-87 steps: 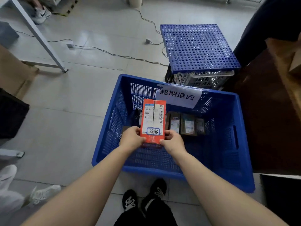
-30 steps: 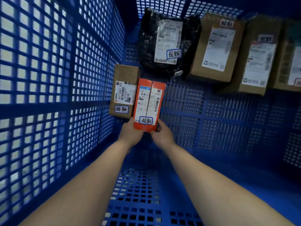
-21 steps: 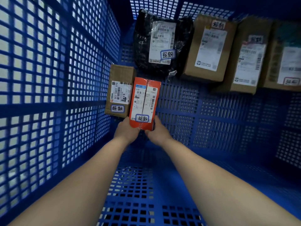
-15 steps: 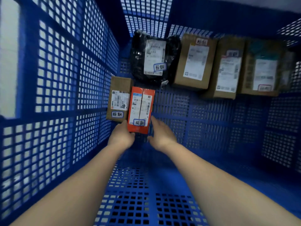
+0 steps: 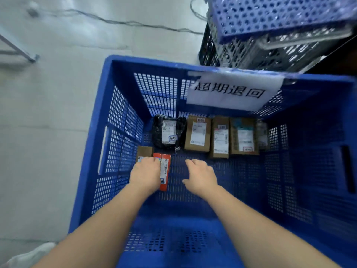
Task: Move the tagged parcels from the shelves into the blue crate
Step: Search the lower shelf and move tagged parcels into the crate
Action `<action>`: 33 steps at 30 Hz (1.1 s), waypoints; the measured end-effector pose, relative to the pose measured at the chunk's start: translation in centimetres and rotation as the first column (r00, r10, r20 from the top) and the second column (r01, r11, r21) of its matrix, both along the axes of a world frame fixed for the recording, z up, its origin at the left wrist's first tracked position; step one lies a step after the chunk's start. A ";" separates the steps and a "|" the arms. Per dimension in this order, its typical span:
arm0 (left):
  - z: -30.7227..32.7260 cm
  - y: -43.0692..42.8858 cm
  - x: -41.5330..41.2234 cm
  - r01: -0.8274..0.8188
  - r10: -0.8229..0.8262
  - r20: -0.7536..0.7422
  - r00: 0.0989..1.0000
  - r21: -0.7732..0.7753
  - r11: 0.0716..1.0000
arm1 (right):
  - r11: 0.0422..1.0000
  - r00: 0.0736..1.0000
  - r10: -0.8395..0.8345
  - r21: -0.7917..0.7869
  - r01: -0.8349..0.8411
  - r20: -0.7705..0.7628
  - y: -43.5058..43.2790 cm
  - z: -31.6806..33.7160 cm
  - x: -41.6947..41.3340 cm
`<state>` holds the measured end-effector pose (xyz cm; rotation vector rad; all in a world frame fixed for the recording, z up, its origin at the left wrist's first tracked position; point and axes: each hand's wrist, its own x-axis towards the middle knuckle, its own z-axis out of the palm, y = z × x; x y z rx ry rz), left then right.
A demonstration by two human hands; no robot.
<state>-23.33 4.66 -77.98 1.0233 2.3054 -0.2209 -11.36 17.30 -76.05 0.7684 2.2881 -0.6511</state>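
Note:
The blue crate [image 5: 146, 61] stands on the floor below me, and both my arms reach into it. An orange tagged parcel [image 5: 165, 171] lies flat on the crate floor at the left, beside a small brown tagged box [image 5: 144, 151]. My left hand [image 5: 144, 175] hovers over the orange parcel's left half with fingers extended and covers part of it; whether it touches the parcel is unclear. My right hand [image 5: 201, 176] is open, apart from the parcel on its right, and holds nothing. Along the far wall lie a black bagged parcel [image 5: 168, 132] and several brown boxes [image 5: 197, 136].
A white paper sign [image 5: 231, 91] hangs on the crate's far wall. Behind the crate at the right are stacked mesh crates [image 5: 270, 47] under a blue perforated lid [image 5: 270, 14]. A cable [image 5: 135, 23] runs over the tiled floor, and a metal leg [image 5: 17, 51] stands far left.
The orange parcel went down onto the crate floor beside the small brown box. Both hands have let go of it, the right hand moved off to the right, and my head has risen.

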 end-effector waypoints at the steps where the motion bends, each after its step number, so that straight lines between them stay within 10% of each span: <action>1: 1.9 0.6 -0.1 0.032 -0.031 -0.022 0.999 0.020 0.999 | 1.000 1.000 0.003 0.020 -0.003 -0.012 0.5 1.8 0.1; 19: 29.0 7.2 4.5 0.418 -0.369 -0.259 0.892 0.166 0.893 | 0.920 0.956 -0.221 0.285 0.270 -0.193 4.6 28.5 8.7; 33: 42.8 8.0 16.0 0.795 -0.656 -0.460 0.599 0.245 0.555 | 0.686 0.830 -0.496 0.472 0.554 -0.253 -2.2 42.4 23.3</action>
